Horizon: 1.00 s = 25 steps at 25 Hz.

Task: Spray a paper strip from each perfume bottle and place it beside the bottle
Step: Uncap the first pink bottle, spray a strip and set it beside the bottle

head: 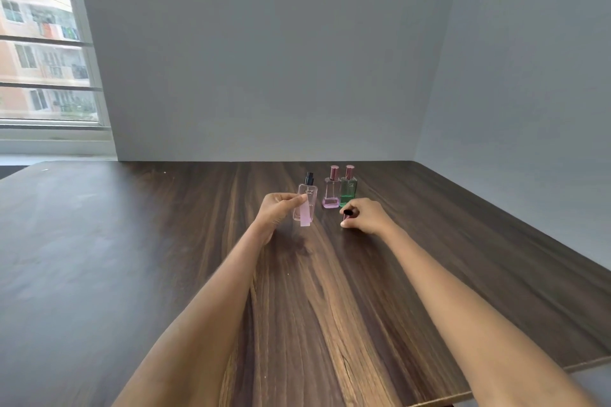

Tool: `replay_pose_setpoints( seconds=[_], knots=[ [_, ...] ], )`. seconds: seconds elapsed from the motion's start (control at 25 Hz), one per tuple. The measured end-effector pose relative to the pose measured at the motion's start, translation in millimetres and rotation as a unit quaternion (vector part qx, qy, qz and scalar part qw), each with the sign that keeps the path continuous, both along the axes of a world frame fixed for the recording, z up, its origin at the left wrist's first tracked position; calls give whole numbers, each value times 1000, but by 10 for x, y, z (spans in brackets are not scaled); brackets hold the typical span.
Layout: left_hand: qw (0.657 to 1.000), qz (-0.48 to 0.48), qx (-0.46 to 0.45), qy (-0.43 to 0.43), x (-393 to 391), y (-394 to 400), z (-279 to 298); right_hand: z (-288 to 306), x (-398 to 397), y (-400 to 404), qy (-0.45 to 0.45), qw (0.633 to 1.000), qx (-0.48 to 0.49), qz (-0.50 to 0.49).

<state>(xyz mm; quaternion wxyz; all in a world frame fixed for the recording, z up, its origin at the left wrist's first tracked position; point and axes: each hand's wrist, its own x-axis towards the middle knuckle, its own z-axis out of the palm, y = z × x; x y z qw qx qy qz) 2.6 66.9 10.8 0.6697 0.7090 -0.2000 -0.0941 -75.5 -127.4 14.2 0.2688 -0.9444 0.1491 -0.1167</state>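
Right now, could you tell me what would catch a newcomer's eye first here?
Three perfume bottles stand at the far middle of the table: an uncapped pink one, a purple one and a green one. The left hand pinches a pink strip before the pink bottle; the right hand holds a cap.

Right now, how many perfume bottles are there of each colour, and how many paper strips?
Pink bottles: 2, the uncapped one and the capped one
Green bottles: 1
Paper strips: 1, pinched by the left hand
Loose caps: 1, held by the right hand
Total: 5
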Motion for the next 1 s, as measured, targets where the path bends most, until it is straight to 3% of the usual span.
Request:
replay_pose_setpoints(
  seconds=[0.24, 0.32, 0.52, 0.72, 1.0],
  knots=[
    [1000, 1, -2, 3, 1, -9, -26, 17, 37, 38, 42, 999, -17, 7],
    [1000, 5, 0, 6, 7, -8, -31, 65, -13, 22, 59, 998, 23, 31],
    [1000, -1, -29, 12, 53, 51, -33, 315, -47, 169, -132, 982, 125, 51],
    [999, -18, -41, -6, 109, 152, -38, 303, 208, 707, -106, 975, 120, 153],
    [999, -27, -34, -15, 243, 348, -31, 183, 344, 869, -148, 964, 166, 148]
  ],
)
